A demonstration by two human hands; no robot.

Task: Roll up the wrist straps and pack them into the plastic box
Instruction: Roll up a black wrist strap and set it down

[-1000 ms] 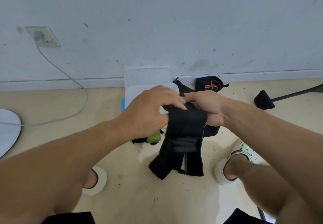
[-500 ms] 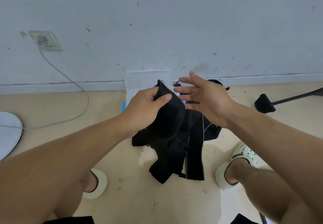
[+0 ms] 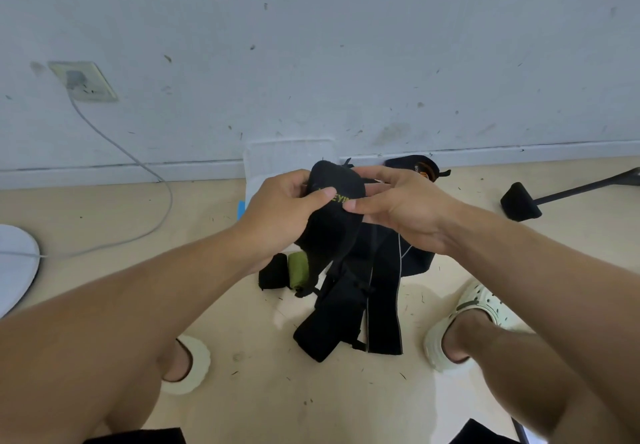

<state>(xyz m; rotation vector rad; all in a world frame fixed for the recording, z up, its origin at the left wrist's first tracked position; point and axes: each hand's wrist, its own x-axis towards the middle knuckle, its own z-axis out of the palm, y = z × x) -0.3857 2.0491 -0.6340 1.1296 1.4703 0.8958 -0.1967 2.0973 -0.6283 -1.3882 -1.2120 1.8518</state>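
A black wrist strap [image 3: 337, 197] with yellow lettering is held up between both hands, its tail hanging down. My left hand [image 3: 280, 211] grips its left side, thumb on the lettering. My right hand [image 3: 401, 208] pinches its right side with thumb and fingers. Below lies a pile of loose black straps [image 3: 360, 298] on the floor, with a rolled black and green strap [image 3: 289, 270] at its left. The clear plastic box [image 3: 273, 159] stands against the wall behind my hands, mostly hidden. A rolled black and orange strap [image 3: 420, 166] lies to its right.
A black chair-base foot [image 3: 519, 201] juts in at the right. A grey cable [image 3: 138, 166] runs from a wall socket [image 3: 83, 81] to a white round object [image 3: 15, 260] at the left. My feet in pale clogs [image 3: 464, 319] flank the pile.
My right hand, open half a second ago, has closed on the strap. Both hands have lifted the strap a little higher and turned it so its lettering shows.
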